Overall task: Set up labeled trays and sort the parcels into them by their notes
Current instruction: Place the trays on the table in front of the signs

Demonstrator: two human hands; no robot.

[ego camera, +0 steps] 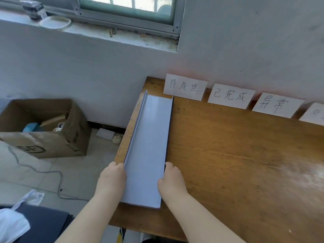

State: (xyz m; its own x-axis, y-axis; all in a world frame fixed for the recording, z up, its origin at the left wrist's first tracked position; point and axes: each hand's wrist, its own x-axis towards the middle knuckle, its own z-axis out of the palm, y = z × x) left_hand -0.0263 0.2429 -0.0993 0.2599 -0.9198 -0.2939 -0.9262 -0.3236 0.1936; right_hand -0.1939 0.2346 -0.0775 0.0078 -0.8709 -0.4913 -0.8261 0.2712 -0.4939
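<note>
A long grey tray point(149, 141) with two raised side walls lies lengthwise on the left part of the wooden table point(236, 155). Its far end points at the first of several handwritten white label cards point(185, 86) propped against the wall. My left hand point(112, 178) grips the tray's left wall near its close end. My right hand point(171, 179) grips the right wall opposite. More cards point(231, 96) point(277, 105) stand further right. No parcels lie on the table.
An open cardboard box point(43, 128) with items inside stands on the floor to the left, with a grey cable point(35, 170) trailing in front of it. Dark flat sheets point(45, 223) and a white plastic bag point(12, 223) lie at the lower left. Above is a windowsill point(105, 32).
</note>
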